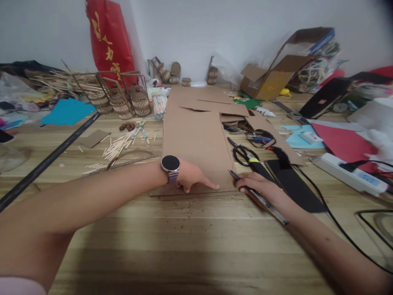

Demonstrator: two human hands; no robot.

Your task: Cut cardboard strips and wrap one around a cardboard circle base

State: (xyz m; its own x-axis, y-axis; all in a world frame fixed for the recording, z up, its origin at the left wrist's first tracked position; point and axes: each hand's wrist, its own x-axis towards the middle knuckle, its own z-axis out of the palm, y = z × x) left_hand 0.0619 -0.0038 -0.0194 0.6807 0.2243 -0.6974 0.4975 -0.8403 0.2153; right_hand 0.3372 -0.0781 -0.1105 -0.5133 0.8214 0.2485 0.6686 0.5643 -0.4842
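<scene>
A long brown cardboard sheet (pixel 196 139) lies on the wooden table in front of me, its near edge by my hands. My left hand (pixel 193 176), with a watch (pixel 170 164) on the wrist, rests on that near end. One finger reaches out to the right along the cardboard; the others are partly bent and hidden beneath the hand. Beside the sheet's near right corner, my right hand (pixel 256 184) is closed around a slim pen (pixel 270 207) with a dark end and a clear barrel. Under the pen a brown strip shows, only partly visible.
Black-handled scissors (pixel 242 153) and a black flat piece (pixel 294 184) lie right of the cardboard, near a white power strip (pixel 353 174) with cables. Small sticks (pixel 118 145), beads (pixel 127 127) and little woven baskets (pixel 141 102) stand left. An open box (pixel 273 78) sits behind.
</scene>
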